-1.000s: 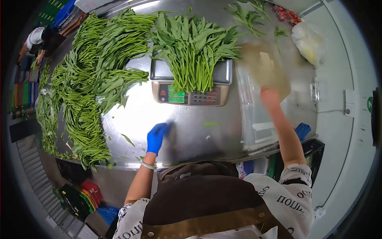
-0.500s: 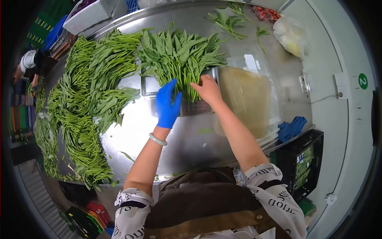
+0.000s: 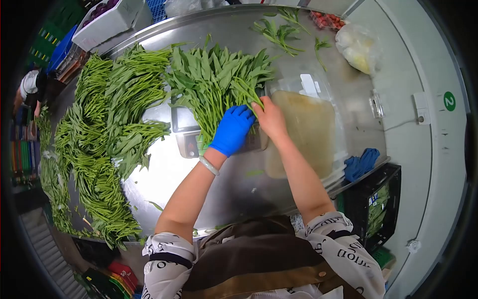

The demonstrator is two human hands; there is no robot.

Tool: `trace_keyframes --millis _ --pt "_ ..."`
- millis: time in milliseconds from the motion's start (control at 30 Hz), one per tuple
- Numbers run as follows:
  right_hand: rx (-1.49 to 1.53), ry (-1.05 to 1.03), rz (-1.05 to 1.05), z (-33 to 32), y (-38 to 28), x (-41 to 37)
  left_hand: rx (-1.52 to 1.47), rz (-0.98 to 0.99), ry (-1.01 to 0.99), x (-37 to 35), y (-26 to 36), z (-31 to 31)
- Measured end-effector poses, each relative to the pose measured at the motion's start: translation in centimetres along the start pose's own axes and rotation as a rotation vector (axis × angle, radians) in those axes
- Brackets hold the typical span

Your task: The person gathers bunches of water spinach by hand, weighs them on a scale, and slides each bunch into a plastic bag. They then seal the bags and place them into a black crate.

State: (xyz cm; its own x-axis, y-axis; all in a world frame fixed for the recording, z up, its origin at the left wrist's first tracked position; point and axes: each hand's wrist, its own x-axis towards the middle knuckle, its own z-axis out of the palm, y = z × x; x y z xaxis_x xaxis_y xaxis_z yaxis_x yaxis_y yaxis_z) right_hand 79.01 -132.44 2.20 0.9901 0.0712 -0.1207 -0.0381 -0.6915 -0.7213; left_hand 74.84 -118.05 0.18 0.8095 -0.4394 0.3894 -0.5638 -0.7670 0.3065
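A bunch of leafy water spinach (image 3: pixel 219 70) lies on the steel pan of a scale (image 3: pixel 189 144), its leaves pointing away from me and its stems towards me. My left hand (image 3: pixel 231 130), in a blue glove, is closed over the stems with its fingers together; the glove hides what is under the palm. My bare right hand (image 3: pixel 269 117) pinches a few stalks at the bunch's right side, the stalks leaning up and left from the fingertips. Part of the scale's front panel is hidden behind the glove.
Long heaps of water spinach (image 3: pixel 94 149) cover the table's left side. A tan board (image 3: pixel 303 134) lies right of the scale. Loose sprigs (image 3: pixel 279 36), tomatoes (image 3: pixel 326 21) and a plastic bag (image 3: pixel 356 47) sit at the back right. A blue glove (image 3: pixel 362 164) lies near the right edge.
My left hand has moved right and down onto the stems and its fingers have closed. My right hand now pinches a few stalks, tilted away from the rest of the bunch.
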Motion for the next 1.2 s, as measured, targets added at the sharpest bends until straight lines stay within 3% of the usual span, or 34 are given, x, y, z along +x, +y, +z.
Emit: trace_keyframes --millis 133,233,333,433,533,633,733,867,933,967,1000,1033,1067,1100,1167,1200 --pt "0.091 -0.284 0.027 0.8 3.6 1.6 -0.028 -0.073 -0.06 -0.9 -1.2 0.6" --pt "0.249 -0.154 -0.083 2.6 5.7 2.3 0.025 0.073 -0.051 -1.6 -1.4 0.6" --pt "0.298 -0.184 -0.09 1.9 5.1 2.7 0.067 0.014 -0.111 -1.7 -0.8 0.8" --pt "0.558 -0.394 0.196 -0.6 1.3 1.7 0.123 -0.006 -0.112 -2.0 -1.0 2.0" --pt "0.846 -0.376 0.298 -3.8 -1.1 1.2 0.115 -0.049 -0.149 -1.8 -0.6 2.0" --pt "1.167 0.009 -0.015 -6.3 -3.7 0.3 0.102 -0.068 -0.148 -2.1 -0.4 1.7" --pt "1.272 0.005 -0.356 -9.2 -5.3 -0.1 0.115 -0.057 -0.156 -2.3 -0.5 1.8" --pt "1.054 -0.153 -0.206 -9.2 -8.1 -4.6 -0.313 -0.232 -0.009 -2.6 3.1 -2.5" --pt "0.838 -0.337 -0.099 -7.4 -9.6 -8.2 -1.009 -0.467 0.088 -6.6 4.0 -2.7" --pt "0.909 -0.554 -0.008 -5.5 -9.2 -9.2 -1.522 -0.579 0.114 -9.0 4.5 -3.5" --pt "0.78 -0.758 -0.206 -2.7 -7.8 -9.4 -1.737 -0.781 0.174 -9.8 5.3 -5.1" --pt "0.729 -0.86 -0.261 -1.0 -8.1 -10.3 -1.941 -0.994 0.294 -10.7 6.0 -6.6" --pt "0.328 -0.93 -0.383 0.5 -7.7 -11.0 -1.851 -0.935 0.416 -12.3 6.2 -6.6" --pt "0.167 -0.951 -0.465 3.0 -6.3 -12.6 -1.851 -0.821 0.542 -13.4 7.1 -8.1" --pt "0.034 -1.103 -0.462 4.9 -5.4 -14.3 -1.695 -1.018 0.482 -19.3 5.9 -6.4" --pt "-0.013 -1.012 -0.558 4.1 -5.9 -14.1 -1.687 -1.068 0.578 -21.4 5.7 -6.5"
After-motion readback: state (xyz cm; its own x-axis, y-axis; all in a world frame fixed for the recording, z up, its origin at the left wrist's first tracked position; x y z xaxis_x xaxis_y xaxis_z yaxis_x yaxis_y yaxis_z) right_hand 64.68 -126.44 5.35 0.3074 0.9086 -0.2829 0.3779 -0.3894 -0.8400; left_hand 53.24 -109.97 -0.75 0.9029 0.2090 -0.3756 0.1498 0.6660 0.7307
